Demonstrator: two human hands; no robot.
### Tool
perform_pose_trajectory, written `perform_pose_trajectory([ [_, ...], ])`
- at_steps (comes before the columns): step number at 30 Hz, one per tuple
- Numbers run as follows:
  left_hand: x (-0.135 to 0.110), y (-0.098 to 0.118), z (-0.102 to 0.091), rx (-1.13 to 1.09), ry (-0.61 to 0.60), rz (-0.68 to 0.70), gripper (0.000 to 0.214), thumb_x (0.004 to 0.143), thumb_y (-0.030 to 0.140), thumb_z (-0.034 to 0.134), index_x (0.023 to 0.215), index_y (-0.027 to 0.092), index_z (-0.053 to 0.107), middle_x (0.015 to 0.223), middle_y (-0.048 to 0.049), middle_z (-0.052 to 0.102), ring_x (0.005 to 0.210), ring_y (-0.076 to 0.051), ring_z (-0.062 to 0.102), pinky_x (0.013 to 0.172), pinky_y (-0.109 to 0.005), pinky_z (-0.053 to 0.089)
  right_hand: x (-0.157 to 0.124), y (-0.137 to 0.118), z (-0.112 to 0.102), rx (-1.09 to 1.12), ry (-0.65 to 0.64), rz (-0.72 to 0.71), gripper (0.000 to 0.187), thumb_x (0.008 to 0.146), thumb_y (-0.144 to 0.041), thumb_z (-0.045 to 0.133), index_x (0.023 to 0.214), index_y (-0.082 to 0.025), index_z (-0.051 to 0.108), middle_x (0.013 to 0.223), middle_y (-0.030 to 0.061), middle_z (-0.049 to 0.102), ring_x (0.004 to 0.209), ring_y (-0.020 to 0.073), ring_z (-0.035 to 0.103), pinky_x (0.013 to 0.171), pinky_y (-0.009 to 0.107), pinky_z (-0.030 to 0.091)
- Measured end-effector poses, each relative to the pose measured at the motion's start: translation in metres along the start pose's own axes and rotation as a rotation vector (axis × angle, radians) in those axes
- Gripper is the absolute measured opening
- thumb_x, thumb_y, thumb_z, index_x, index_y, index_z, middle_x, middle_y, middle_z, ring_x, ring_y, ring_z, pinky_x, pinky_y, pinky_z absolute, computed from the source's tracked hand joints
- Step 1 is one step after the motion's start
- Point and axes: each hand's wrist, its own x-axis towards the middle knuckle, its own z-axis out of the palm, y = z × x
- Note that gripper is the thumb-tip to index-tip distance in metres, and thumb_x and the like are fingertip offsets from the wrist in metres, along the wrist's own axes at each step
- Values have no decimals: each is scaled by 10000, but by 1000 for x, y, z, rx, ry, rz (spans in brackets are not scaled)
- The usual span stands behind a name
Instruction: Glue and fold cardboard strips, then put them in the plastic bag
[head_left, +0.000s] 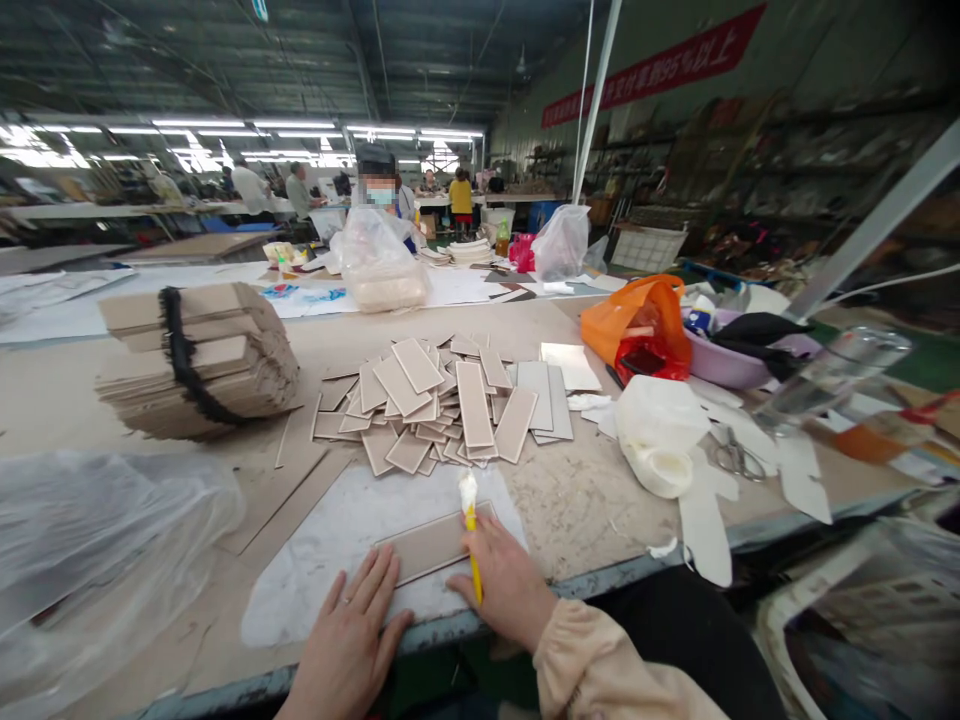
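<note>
A beige rectangular panel with a pale border (429,548) lies on a white sheet (307,570) at the table's near edge. At the panel's left end, my left hand (351,630) rests with its fingers stretched out, fingertips touching it. My right hand (508,578) grips a yellow-handled brush (470,517) whose tip is thickly coated in white and points away from me. Some fingers of that hand reach over the panel's right end. Just beyond is a loose heap of similar beige panels (409,385).
Left of the heap sits a stack of beige pieces (210,350) bound with a black strap, behind clear plastic film (105,560). On the right are a white plastic container (656,430), scissors (739,460), an orange bag (626,315) and a lilac basin (720,360). A masked person (379,190) is across the table.
</note>
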Motion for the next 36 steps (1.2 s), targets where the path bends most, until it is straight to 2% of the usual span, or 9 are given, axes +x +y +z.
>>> perform_pose_trajectory([
  [4,12,3,-15,-68,-132,-83,491,946,415,399,1356,175,527,1444,-97,460,1330,-298,459,1030,-538,456,-8,15,-11,-35,18,60,278,791,-218,748,992,-161,565,1335,167,542,1323,314,418,1114,497,348],
  [9,18,13,-28,-61,-231,-108,519,925,399,435,1369,140,508,1460,-127,411,1354,-319,417,1067,-576,402,-10,10,-4,-42,62,75,325,776,-199,757,1032,-162,560,1343,187,529,1316,335,428,1106,551,333],
  [14,13,19,-21,-4,-215,-117,538,930,381,419,1401,126,460,1483,-137,352,1369,-315,392,1053,-576,412,-12,-18,20,105,24,-95,333,788,-277,752,1042,-186,557,1245,134,598,1300,284,447,1135,495,299],
  [17,11,18,-17,19,-201,-117,529,927,354,419,1406,133,454,1490,-135,350,1375,-315,383,1046,-578,413,-12,-30,29,126,4,-162,361,789,-348,766,1037,-190,556,1269,140,585,1340,280,397,1130,471,310],
  [23,17,11,-26,-44,-191,-138,438,940,329,414,1337,202,545,1440,-117,479,1339,-294,447,1051,-548,407,-21,-10,4,55,32,-56,360,748,-275,811,996,-194,563,1196,131,625,1240,302,504,1095,497,361],
  [27,35,6,-38,-189,-165,-178,302,946,284,410,1057,208,680,1292,-100,610,1177,-240,578,1025,-436,434,-28,2,-12,-4,64,18,350,730,-197,813,975,-194,563,1215,136,617,1201,321,534,1074,520,390],
  [30,53,4,-46,-259,-206,-262,144,856,219,518,927,172,634,1194,-104,618,1084,-225,588,959,-359,443,-29,3,-13,-18,84,43,333,739,-164,787,980,-200,561,1175,127,631,1138,323,575,1038,534,426],
  [33,69,3,-52,-277,-257,-347,298,740,190,607,1036,157,588,1134,-99,607,1071,-249,559,946,-363,413,-27,3,-10,-11,98,29,289,762,-135,737,974,-208,555,1120,111,640,1076,312,602,986,517,472],
  [36,77,0,-55,-319,-292,-370,384,643,227,689,1011,158,603,1079,-100,604,1036,-273,555,903,-361,413,-27,5,-10,-3,142,3,254,777,-115,683,965,-209,541,1120,113,627,1064,303,601,958,490,495],
])
